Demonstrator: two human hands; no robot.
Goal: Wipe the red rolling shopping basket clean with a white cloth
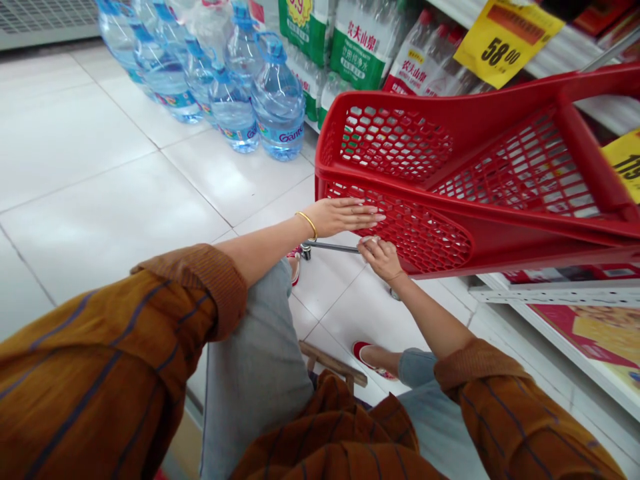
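The left hand [345,217] lies flat, fingers straight, by the red plastic mesh-sided cart [520,241] beside white metal shelving [543,291]; the right hand [383,257] curls round a thin grey metal bar [333,247]. Blue-tinted plastic water jugs [279,100] stand beyond.

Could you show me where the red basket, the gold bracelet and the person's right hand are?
Red basket [520,243]: head view, on the solid part of its near wall.
Gold bracelet [312,225]: head view, on its band.
Right hand [383,259]: head view, on the back of the hand.
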